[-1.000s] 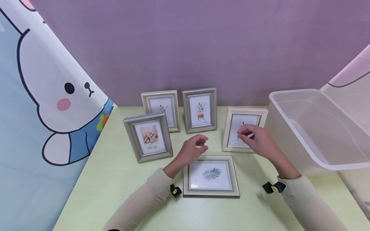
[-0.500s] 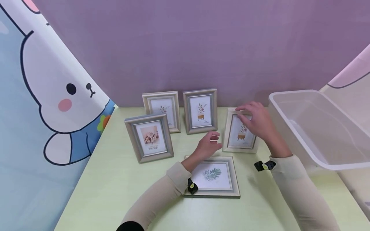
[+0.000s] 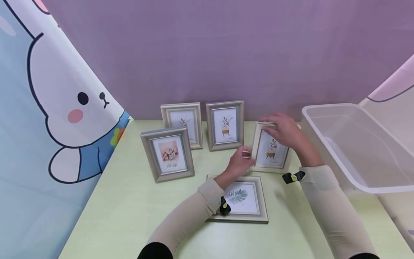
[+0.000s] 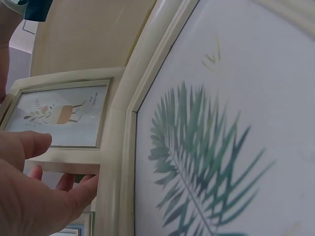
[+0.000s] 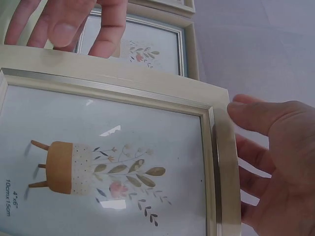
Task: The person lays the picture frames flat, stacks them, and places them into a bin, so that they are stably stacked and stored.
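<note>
A cream picture frame [image 3: 271, 153] with a potted-plant print stands upright at the right of the table. My left hand [image 3: 237, 164] holds its left side, thumb toward the front and fingers behind the edge. The right hand [image 3: 284, 131] grips the top edge; in the right wrist view its thumb [image 5: 256, 115] lies against the rim and the other fingers reach behind. Under my left forearm a silver-beige frame [image 3: 247, 198] with a green leaf print lies flat. That leaf print [image 4: 202, 167] fills much of the left wrist view.
To the left stand a flower-photo frame [image 3: 168, 154], a cream plant-print frame [image 3: 185, 122] partly behind it, and a grey-beige frame [image 3: 225, 124]. A translucent plastic bin [image 3: 330, 144] sits close at the right. A purple cloth [image 3: 207, 54] hangs behind the table.
My left hand has moved right and up to the cream frame's left side. The right hand has gone from in front of the print up to the top edge.
</note>
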Demonstrator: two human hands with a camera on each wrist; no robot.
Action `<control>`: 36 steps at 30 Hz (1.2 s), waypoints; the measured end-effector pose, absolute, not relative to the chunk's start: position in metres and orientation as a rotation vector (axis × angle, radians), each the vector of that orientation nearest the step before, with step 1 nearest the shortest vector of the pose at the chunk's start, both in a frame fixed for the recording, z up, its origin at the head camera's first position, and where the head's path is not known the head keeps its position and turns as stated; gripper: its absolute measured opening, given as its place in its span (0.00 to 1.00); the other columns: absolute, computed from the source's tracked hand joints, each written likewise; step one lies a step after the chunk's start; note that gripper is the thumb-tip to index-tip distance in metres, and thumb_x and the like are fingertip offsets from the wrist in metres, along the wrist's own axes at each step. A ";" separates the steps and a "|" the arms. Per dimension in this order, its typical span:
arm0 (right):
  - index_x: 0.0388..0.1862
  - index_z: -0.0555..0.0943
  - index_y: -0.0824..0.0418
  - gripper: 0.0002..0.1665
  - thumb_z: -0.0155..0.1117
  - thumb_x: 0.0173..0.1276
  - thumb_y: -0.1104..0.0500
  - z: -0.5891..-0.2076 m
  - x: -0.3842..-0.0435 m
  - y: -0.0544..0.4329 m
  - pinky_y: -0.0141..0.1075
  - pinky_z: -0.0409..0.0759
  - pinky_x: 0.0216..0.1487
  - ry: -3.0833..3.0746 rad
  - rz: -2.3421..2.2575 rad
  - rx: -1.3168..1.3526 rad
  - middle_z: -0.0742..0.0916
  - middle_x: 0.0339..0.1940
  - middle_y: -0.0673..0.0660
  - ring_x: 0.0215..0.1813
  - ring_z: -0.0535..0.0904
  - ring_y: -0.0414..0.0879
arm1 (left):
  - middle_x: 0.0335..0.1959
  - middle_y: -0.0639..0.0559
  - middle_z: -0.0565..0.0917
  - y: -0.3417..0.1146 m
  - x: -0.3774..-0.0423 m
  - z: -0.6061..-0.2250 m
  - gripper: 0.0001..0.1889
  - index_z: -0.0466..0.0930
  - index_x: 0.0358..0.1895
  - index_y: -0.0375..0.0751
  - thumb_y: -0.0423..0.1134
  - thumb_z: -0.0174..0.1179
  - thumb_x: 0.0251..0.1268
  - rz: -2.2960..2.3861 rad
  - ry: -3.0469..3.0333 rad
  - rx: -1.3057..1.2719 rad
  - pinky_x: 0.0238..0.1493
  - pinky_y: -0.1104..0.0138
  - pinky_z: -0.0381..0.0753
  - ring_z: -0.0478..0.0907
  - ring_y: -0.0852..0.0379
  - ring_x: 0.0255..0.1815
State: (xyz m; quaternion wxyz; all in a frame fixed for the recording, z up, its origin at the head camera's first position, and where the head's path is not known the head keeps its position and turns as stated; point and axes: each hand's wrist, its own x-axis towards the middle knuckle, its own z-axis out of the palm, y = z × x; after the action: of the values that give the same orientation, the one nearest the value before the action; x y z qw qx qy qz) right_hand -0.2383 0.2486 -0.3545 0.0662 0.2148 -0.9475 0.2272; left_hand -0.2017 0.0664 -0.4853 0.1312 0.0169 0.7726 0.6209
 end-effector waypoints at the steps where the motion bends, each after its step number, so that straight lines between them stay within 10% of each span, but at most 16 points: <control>1: 0.61 0.82 0.60 0.19 0.64 0.73 0.62 -0.354 -0.239 0.248 0.68 0.65 0.70 -2.868 0.682 0.652 0.83 0.61 0.68 0.66 0.75 0.67 | 0.55 0.49 0.84 0.067 -0.202 -0.486 0.19 0.75 0.53 0.51 0.34 0.68 0.61 1.809 2.243 0.039 0.48 0.63 0.86 0.83 0.53 0.54; 20: 0.56 0.86 0.57 0.16 0.64 0.72 0.66 -0.366 -0.242 0.245 0.64 0.74 0.64 -2.795 0.664 0.619 0.86 0.57 0.67 0.60 0.80 0.66 | 0.45 0.51 0.88 0.071 -0.206 -0.487 0.13 0.76 0.47 0.50 0.33 0.68 0.65 1.732 2.373 0.053 0.32 0.70 0.84 0.84 0.60 0.40; 36: 0.54 0.87 0.56 0.16 0.67 0.69 0.66 -0.354 -0.234 0.248 0.59 0.80 0.53 -2.643 0.632 0.605 0.88 0.53 0.64 0.53 0.84 0.62 | 0.48 0.52 0.88 0.050 -0.206 -0.465 0.14 0.77 0.50 0.50 0.33 0.67 0.66 1.699 2.476 0.212 0.45 0.69 0.85 0.86 0.58 0.46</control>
State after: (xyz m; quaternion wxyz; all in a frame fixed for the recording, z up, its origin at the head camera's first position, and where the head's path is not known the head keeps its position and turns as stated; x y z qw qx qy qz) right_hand -0.2342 0.2476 -0.3541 0.1780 0.2138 -0.9342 0.2234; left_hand -0.2057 0.0499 -0.4647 0.0655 0.0704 0.8207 0.5632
